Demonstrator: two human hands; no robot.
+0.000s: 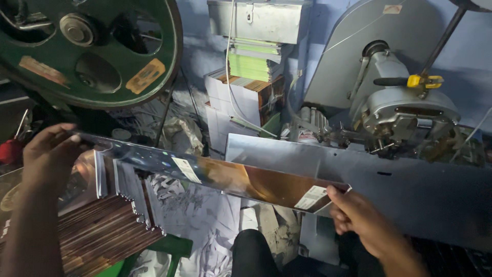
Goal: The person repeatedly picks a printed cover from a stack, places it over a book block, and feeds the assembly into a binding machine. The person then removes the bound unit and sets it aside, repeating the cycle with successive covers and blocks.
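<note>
A long glossy printed card sheet (220,172), brown and silver with white labels, is held edge-on between both hands. My left hand (48,154) grips its far left end. My right hand (359,215) pinches its right end, thumb on top near a white label. Below the left end lies a stack of similar die-cut sheets (110,228), fanned out at a slant.
A big green flywheel (97,51) fills the upper left. A grey machine with motor housing (405,102) and a flat metal guard (389,179) stands at right. Stacks of printed paper (251,82) sit behind; paper scraps (200,215) litter the floor.
</note>
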